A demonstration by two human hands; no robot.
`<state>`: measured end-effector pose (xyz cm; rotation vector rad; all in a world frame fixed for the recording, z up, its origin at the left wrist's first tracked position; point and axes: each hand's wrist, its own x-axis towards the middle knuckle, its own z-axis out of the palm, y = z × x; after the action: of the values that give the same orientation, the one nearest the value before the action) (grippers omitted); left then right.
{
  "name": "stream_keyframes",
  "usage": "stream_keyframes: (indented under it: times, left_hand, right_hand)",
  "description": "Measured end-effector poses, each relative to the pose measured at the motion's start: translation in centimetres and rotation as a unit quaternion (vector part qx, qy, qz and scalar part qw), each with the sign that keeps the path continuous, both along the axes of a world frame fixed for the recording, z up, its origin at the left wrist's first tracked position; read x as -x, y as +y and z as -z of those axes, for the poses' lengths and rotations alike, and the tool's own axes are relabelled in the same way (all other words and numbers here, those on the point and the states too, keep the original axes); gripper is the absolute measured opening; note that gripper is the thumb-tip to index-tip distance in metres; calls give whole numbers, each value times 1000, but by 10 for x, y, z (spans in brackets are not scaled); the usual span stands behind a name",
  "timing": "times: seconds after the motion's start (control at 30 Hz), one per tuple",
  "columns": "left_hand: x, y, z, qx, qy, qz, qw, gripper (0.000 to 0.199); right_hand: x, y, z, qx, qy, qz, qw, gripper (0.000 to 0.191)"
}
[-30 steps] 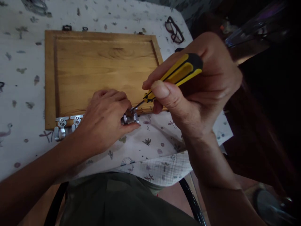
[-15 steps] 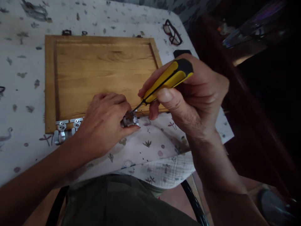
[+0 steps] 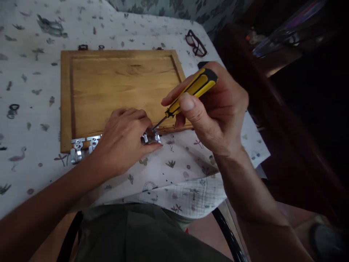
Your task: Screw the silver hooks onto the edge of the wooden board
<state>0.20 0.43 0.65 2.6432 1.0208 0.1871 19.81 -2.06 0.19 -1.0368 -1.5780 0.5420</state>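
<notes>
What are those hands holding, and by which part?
The right hand holds a screwdriver by its yellow handle; the left hand holds a metal fitting, thumb along its near side.

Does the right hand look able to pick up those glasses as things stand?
Probably not as it is: the right hand is holding the yellow-and-black screwdriver. Otherwise, the way to the glasses, beyond the wooden panel, looks mostly open.

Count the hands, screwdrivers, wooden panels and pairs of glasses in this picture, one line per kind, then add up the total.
Hands (left hand, right hand): 2
Screwdriver: 1
Wooden panel: 1
Pair of glasses: 1
Total: 5
</notes>
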Motion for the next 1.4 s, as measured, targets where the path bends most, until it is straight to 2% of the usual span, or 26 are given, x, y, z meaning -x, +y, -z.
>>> stream_keyframes:
  times: [0.1, 0.2, 0.27, 0.4, 0.47, 0.67, 0.87, 0.93, 1.03, 1.23, 1.4]
  left_hand:
    - [1, 0, 1, 1, -7, -8, 1000, 21]
    - [0, 0, 1, 6, 1, -4, 1000, 20]
    - [0, 0, 0, 12, 12, -5, 1000, 19]
    - [-1, 0, 0, 16, 6, -6, 1000, 19]
    - [-1, 0, 1, 16, -2, -8, 1000, 19]
    - [-2, 1, 1, 21, 18, -13, 1000, 24]
    - [-1, -1, 2, -7, 6, 0, 1000, 22]
    - [1, -1, 4, -10, -2, 3, 1000, 21]
    - [6, 0, 5, 0, -16, -2, 1000, 24]
    - [22, 4, 1, -9, -24, -32, 999, 34]
    - [17, -1, 2, -23, -13, 7, 1000, 40]
  right_hand:
    - [-4, 2, -3, 14, 3, -51, 999, 25]
    - [-5, 3, -1, -11, 4, -59, 998, 18]
    - [-3, 2, 1, -36, -9, -40, 999, 13]
    - [4, -2, 6, -73, -31, 53, 995, 20]
    - [8, -3, 9, -94, -34, 75, 992, 25]
    - [12, 1, 15, -114, -5, 74, 991, 33]
    - [12, 1, 24, -81, 63, 133, 986, 37]
    - [13, 1, 26, -84, 63, 141, 984, 40]
    - [13, 0, 24, -83, 57, 131, 986, 36]
    - [15, -1, 22, -96, 51, 136, 985, 38]
    - [13, 2, 25, -102, 53, 147, 983, 38]
